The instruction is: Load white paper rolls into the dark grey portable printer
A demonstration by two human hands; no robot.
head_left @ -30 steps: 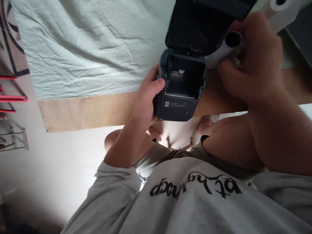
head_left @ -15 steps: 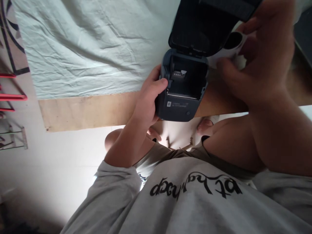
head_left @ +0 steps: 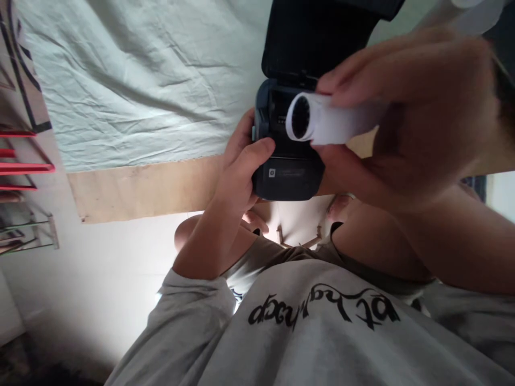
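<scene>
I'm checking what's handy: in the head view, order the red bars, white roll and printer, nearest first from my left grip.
1. Printer: in your left grip.
2. White roll: to the right, in your right grip.
3. Red bars: far left.

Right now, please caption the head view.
Left hand holds an open dark device, right hand a white roll over it.

Layout at tabletop [head_left: 148, 190] edge

Printer [head_left: 289, 185] at near edge, left grip [head_left: 241, 161] around its left side. Lid [head_left: 317, 37] behind bay [head_left: 279, 142]. Paper roll [head_left: 341, 120] in right grip [head_left: 430, 112], over bay's right part. Cloth [head_left: 140, 86] on tabletop, behind and left of printer. Second roll [head_left: 480, 19] far right, behind right grip.
</scene>
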